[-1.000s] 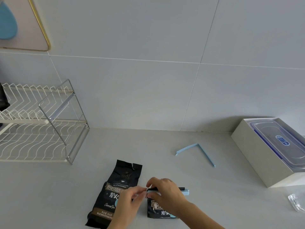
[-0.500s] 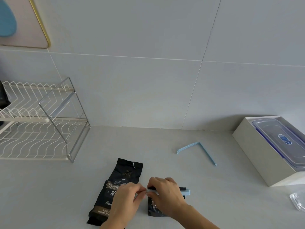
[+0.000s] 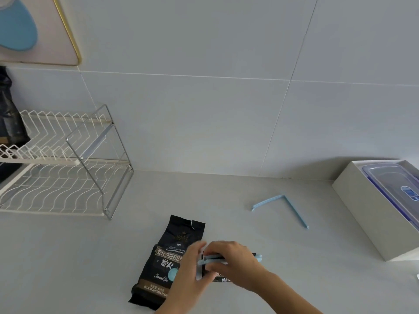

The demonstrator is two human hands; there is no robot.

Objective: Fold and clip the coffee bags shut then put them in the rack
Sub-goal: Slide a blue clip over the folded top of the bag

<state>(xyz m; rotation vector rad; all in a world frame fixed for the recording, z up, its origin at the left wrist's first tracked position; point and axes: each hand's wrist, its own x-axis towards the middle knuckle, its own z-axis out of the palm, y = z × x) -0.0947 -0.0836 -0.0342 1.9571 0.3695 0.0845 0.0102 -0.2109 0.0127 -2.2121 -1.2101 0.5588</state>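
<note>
Both hands were pinched shut on a light blue clip (image 3: 229,257) across the folded top of a small coffee bag (image 3: 221,278): left hand (image 3: 189,271) at its left end, right hand (image 3: 229,259) over the middle. A second coffee bag (image 3: 174,252) lay just left, rack (image 3: 68,168) far left.

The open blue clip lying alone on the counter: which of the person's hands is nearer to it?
Right. The right hand is below and left of the open blue clip; the left hand is farther left still.
</note>
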